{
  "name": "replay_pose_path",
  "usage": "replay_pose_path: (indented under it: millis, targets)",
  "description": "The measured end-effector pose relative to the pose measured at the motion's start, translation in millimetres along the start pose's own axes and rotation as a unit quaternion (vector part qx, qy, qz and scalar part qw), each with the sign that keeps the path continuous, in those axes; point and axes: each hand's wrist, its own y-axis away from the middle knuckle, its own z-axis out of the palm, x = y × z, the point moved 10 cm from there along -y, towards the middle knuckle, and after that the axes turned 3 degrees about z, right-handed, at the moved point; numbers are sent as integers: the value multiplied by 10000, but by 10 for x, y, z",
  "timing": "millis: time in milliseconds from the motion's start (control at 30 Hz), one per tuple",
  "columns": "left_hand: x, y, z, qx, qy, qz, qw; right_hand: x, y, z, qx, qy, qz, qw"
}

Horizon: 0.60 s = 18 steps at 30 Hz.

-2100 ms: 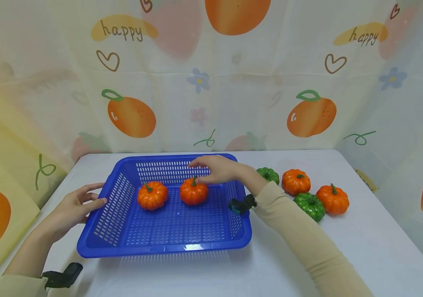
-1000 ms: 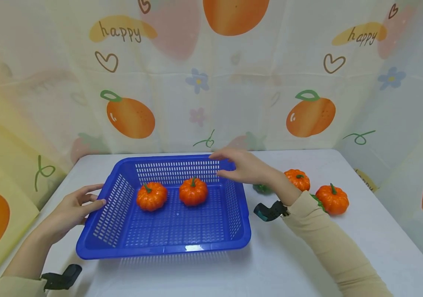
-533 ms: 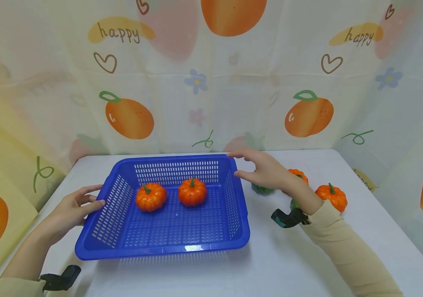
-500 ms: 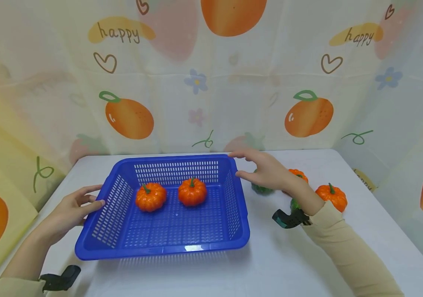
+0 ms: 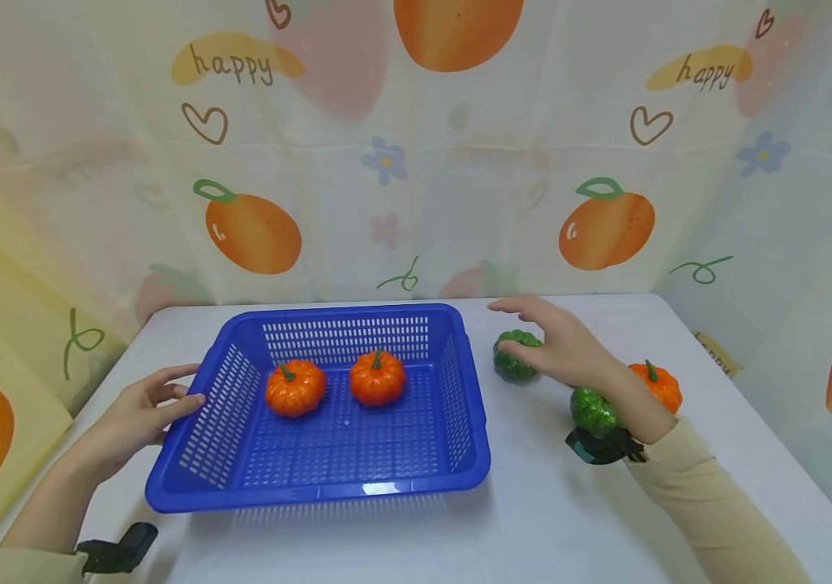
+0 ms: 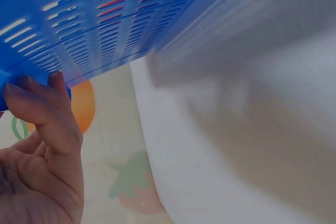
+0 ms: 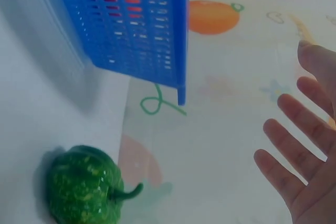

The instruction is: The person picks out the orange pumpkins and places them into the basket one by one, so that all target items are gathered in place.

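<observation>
My left hand [image 5: 144, 410] grips the left rim of a blue plastic basket [image 5: 314, 491], thumb over the edge; in the left wrist view its fingertips [image 6: 37, 90] curl against the rim. Inside sit two small orange pumpkins, one on the left [image 5: 295, 389] and one nearer the middle [image 5: 377, 379]. Right of the basket, my right hand [image 5: 569, 347] hovers with spread fingers and nothing in them. A green pumpkin [image 5: 512, 369] stands below its thumb and fingertips; the right wrist view shows that green pumpkin [image 7: 79, 187] with its curved stem, apart from the hand.
Beneath the right wrist lies another green pumpkin [image 5: 593, 410], partly covered. An orange pumpkin [image 5: 666, 388] shows behind the forearm. The white table [image 5: 533, 519] backs onto a fruit-patterned curtain [image 5: 460, 203].
My right hand has moved right, from over the middle orange pumpkin in the basket, out past the rim to above the green pumpkin. It now hides another orange pumpkin. The left hand stays put.
</observation>
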Motion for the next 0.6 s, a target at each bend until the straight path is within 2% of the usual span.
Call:
replay_pose_path:
  millis: [133, 333, 600]
  targets:
    - [12, 2, -7, 1, -1, 58, 10000, 25, 95, -102, 221, 136, -112, 9996]
    - [30, 11, -2, -18, 15, 94, 10000, 126, 232, -223, 438, 286, 88, 9986]
    - [21, 11, 4, -17, -3, 42, 10000, 188, 393, -368, 779, 256, -103, 9966]
